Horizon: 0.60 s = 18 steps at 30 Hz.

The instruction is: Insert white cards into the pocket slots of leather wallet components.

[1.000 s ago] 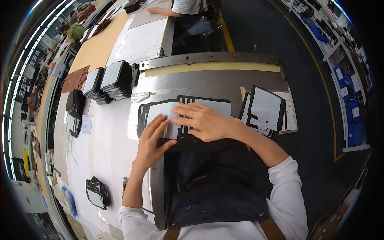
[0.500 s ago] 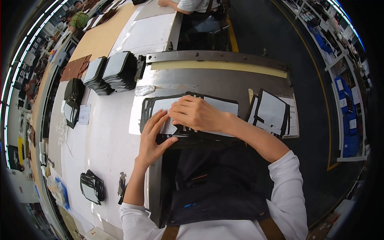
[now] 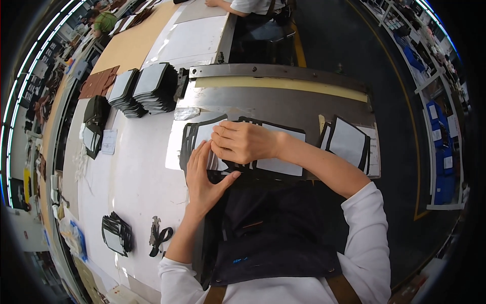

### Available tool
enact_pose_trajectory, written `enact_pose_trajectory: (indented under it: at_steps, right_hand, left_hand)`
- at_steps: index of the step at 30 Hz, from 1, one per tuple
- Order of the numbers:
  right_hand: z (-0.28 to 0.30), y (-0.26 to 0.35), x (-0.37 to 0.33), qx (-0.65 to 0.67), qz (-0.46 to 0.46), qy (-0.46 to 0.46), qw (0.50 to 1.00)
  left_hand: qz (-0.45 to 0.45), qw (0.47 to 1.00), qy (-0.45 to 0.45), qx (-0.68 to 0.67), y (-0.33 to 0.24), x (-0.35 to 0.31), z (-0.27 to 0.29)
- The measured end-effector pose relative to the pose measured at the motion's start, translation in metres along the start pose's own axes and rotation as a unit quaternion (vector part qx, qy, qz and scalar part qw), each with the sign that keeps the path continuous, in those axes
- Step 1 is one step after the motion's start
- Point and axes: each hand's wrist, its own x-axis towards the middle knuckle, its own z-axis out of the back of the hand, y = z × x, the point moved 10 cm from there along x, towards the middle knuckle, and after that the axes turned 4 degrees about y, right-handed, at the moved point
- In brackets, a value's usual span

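Note:
A row of overlapping flat pieces, pale panels with black borders (image 3: 281, 142), lies across the metal plate in front of me. My right hand (image 3: 245, 143) is over the middle of the row. Its fingers are curled together at the edge of a left-hand panel (image 3: 204, 133), which looks slightly raised; the fingertips are partly hidden. Close by on the left, my left hand (image 3: 205, 180) rests on the same panel's near side, fingers stretched out and thumb spread apart. Layered pale edges show between the two hands.
More black-edged panels (image 3: 348, 143) lie to the right. Tall stacks (image 3: 154, 87) stand at the far left beside brown pieces (image 3: 99, 82). A metal bar (image 3: 283, 72) crosses the back of the plate. A small pile (image 3: 116, 234) and a black strap (image 3: 161, 238) lie near left.
Both hands stay at the left-hand panels; the left hand has shifted slightly right, closer to the right. The view has moved a little, and more of the black strap shows.

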Motion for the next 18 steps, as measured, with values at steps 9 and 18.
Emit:
enact_pose_trajectory:
  at_steps: [9,18]
  right_hand:
    - [0.011,-0.039,0.053,0.081,-0.047,0.059,0.994]
    - [0.089,-0.198,-0.086,0.171,-0.549,-0.106,0.811]
  left_hand:
    - [0.176,0.968,-0.125,-0.131,0.029,-0.018,-0.005]
    - [0.041,0.985,-0.13,-0.108,0.005,0.021,0.024]
